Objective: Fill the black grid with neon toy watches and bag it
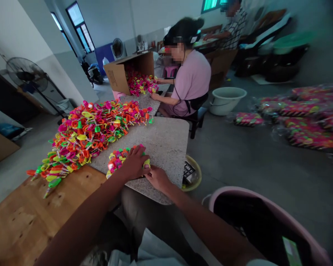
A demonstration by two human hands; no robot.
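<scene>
A packed block of small bright plastic toys (118,159), in pink, yellow, green and orange, lies at the near edge of the speckled stone tabletop (166,136). My left hand (135,162) reaches over its right end, its fingers curled down around a yellow toy (147,162). Close against it, my right hand (158,179) pinches at the block's near right corner, thumb and fingers together on the same spot. The fingertips partly hide what they grip. Beyond and to the left rises a large loose pile of the same toys (91,129), some with clear tubes.
Across the table a seated person (191,77) handles toys beside a tipped cardboard box (118,77). Low on the right stand a pink tub (238,190) with a black lining and a yellow basin (194,184). Wrapped packs (308,122) lie on the floor; a wooden board (72,195) adjoins the table.
</scene>
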